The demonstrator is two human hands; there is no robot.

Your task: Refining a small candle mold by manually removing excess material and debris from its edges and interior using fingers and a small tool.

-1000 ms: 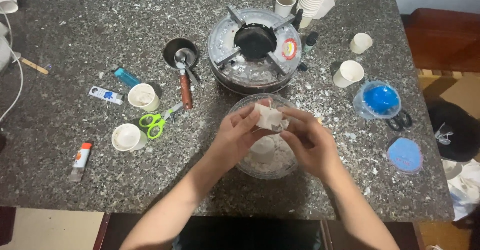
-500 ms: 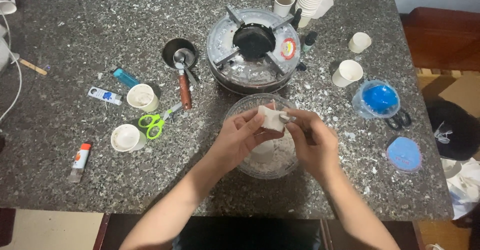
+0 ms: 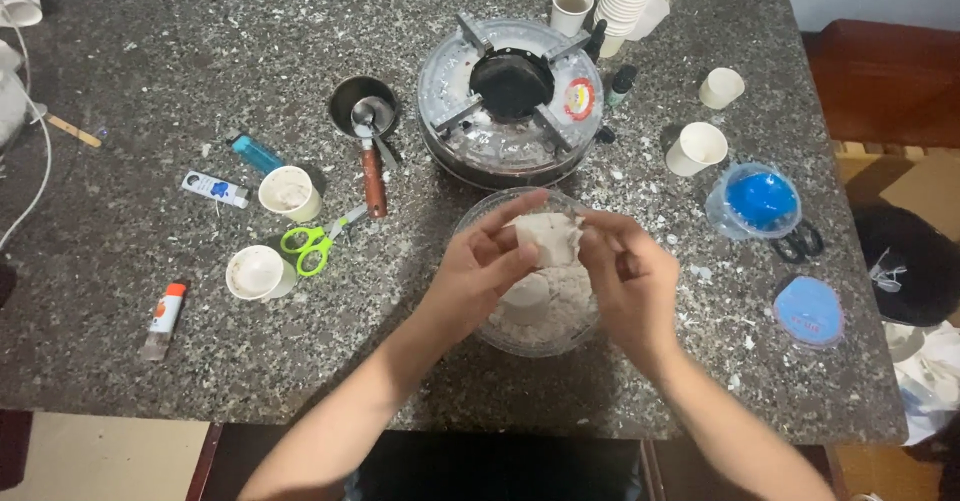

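My left hand (image 3: 478, 271) and my right hand (image 3: 628, 286) both grip a pale whitish lump (image 3: 547, 237) and hold it over a clear glass bowl (image 3: 470, 223). The bowl sits near the front edge of the speckled stone table and holds more crumbly white material with a small white cup-shaped piece (image 3: 525, 301) in it. My fingers pinch the lump from both sides.
Behind the bowl stands a round gas burner (image 3: 510, 96). To the left lie a small dark pan with a spoon (image 3: 365, 111), green scissors (image 3: 312, 244), paper cups (image 3: 290, 193), a blue lighter (image 3: 257, 154) and small tubes (image 3: 165, 314). A blue-filled tub (image 3: 757, 201) and blue lid (image 3: 808, 311) sit on the right.
Both hands have kept kneading the lump above the bowl, and it has shifted slightly lower and nearer to me. Nothing else on the table has moved.
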